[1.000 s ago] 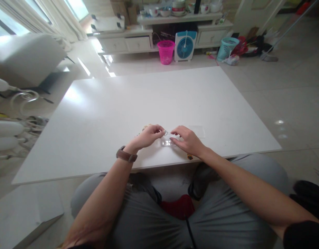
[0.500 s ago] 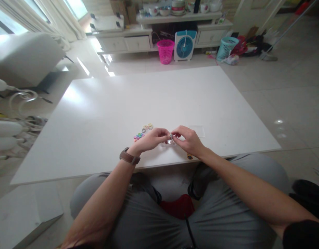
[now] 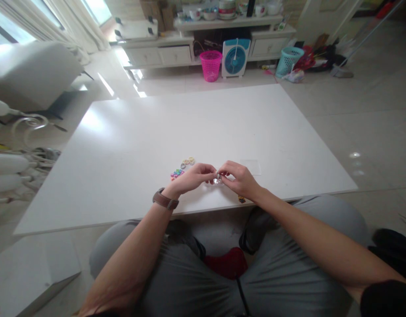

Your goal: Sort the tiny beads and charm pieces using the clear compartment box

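My left hand [image 3: 193, 177] and my right hand [image 3: 239, 178] meet fingertip to fingertip just above the near edge of the white table [image 3: 196, 127]. Both pinch a small shiny clear object [image 3: 217, 179] between them; I cannot make out what it is. A brown watch sits on my left wrist. Left of my left hand lie a few pale small rings [image 3: 187, 162] and a cluster of small colourful pieces [image 3: 176, 174]. A thin clear flat sheet [image 3: 252, 167] lies just beyond my right hand.
A small orange piece [image 3: 241, 200] sits at the table's near edge below my right wrist. My grey-trousered knees are under the table. Beyond it on the floor stand a pink basket [image 3: 211, 65], a blue fan [image 3: 235, 58] and a teal basket [image 3: 288, 60].
My hands came together from resting apart over a clear item on the table. They now pinch the small object jointly, and the rings and colourful pieces left of my left hand are uncovered.
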Tool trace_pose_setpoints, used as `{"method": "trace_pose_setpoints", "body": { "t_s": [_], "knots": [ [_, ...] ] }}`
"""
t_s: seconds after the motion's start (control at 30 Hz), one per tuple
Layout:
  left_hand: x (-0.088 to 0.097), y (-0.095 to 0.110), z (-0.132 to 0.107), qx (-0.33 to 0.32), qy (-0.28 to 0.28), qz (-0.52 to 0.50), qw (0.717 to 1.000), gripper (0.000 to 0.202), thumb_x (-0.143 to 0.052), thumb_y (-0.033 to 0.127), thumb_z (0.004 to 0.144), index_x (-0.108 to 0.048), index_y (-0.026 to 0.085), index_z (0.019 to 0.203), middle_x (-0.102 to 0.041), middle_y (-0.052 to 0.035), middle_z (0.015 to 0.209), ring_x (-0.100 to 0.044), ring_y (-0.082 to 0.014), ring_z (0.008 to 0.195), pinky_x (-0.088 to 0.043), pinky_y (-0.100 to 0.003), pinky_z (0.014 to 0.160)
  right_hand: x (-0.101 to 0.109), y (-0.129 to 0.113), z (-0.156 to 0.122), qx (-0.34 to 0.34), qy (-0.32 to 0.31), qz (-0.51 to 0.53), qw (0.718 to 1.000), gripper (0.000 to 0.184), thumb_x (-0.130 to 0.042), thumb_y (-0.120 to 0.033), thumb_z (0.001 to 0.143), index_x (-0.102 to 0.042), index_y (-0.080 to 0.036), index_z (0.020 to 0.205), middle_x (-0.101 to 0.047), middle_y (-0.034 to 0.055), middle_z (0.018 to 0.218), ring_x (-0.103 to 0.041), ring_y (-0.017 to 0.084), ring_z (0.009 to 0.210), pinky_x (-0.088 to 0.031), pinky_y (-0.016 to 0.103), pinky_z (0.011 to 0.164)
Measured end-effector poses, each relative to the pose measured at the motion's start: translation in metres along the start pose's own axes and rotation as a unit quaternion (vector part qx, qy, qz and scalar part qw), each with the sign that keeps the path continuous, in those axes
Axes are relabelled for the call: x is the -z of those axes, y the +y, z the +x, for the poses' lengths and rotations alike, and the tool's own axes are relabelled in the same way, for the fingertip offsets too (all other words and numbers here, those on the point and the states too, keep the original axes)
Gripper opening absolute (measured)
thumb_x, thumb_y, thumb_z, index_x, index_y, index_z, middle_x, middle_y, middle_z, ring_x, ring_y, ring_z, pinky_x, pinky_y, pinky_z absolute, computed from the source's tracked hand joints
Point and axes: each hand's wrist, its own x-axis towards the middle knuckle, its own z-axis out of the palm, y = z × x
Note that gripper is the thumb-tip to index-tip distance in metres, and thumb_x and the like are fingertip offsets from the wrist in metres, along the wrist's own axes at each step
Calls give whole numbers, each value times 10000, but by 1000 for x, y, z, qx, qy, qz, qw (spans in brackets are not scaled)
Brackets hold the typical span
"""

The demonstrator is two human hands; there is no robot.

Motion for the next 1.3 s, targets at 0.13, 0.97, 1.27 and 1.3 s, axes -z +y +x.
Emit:
{"method": "trace_pose_setpoints", "body": {
  "t_s": [0.13,0.97,1.27,1.3],
  "knots": [
    [-1,0,-1,8,7,-13,1000,280,-682,412,877,-685,138,820,-638,-7,719,-559,-118,707,-430,-264,716,-1,1,-1,-2,-8,-1,1000,155,-600,-66,892,-625,-219,900,-603,12,834,-579,166,780,-460,297,718],
    [-1,-2,-1,44,16,-55,997,349,-724,478,838,-729,130,818,-638,-9,697,-549,-111,685,-433,-259,696,1,-1,-1,-10,-33,-32,999,164,-609,-55,871,-639,-212,908,-592,10,838,-565,163,775,-450,291,720],
    [-2,2,-1,56,23,-21,998,364,-739,493,827,-741,129,811,-653,-20,682,-561,-114,670,-444,-251,670,1,1,-2,-21,-34,-18,999,145,-612,-62,857,-644,-203,868,-606,8,823,-571,151,749,-452,283,706],
    [-1,2,-1,52,26,-21,998,352,-741,482,827,-742,130,813,-657,-22,686,-566,-114,671,-445,-248,664,1,1,-2,-27,-30,-18,999,143,-615,-65,854,-644,-204,862,-606,6,816,-570,151,747,-450,284,707]
  ]
}}
